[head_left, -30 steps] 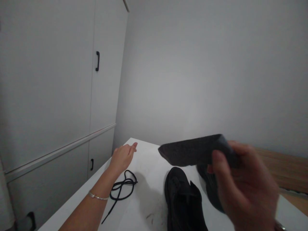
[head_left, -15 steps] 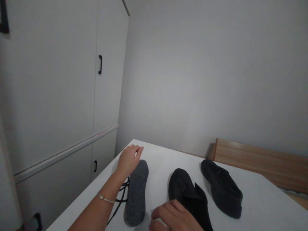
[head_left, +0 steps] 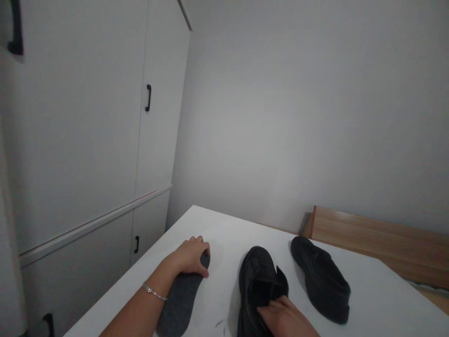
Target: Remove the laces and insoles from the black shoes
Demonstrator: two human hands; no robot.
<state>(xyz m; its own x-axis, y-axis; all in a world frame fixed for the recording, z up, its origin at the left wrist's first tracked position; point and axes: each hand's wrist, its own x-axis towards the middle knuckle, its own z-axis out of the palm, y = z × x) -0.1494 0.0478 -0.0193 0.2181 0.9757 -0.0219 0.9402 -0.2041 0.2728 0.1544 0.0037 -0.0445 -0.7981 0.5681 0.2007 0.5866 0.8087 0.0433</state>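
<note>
My left hand [head_left: 191, 256] is closed around the far end of a dark grey felt-like insole [head_left: 180, 299], thumb on its right edge and fingers over its tip. The insole lies along the white table, its lower part partly behind my wrist. Further right, a black shoe [head_left: 257, 269] stands upright with its opening facing me and a strap flap raised on its right side. My right hand [head_left: 282, 318] grips the right side of this opening, with some fingers inside and hidden. A second black shoe [head_left: 322, 281] rests untouched at the right.
The white table [head_left: 224, 234] has its far corner near the wall. White cabinets [head_left: 87, 140] with black handles stand along the left. Behind the table at the right is a wooden board [head_left: 372, 238]. Small dark marks [head_left: 220, 323] show on the tabletop near the front.
My left hand has come down onto the insole and closed on it. My right hand has moved right into the near shoe's opening, and that shoe has turned slightly. The black laces no longer show.
</note>
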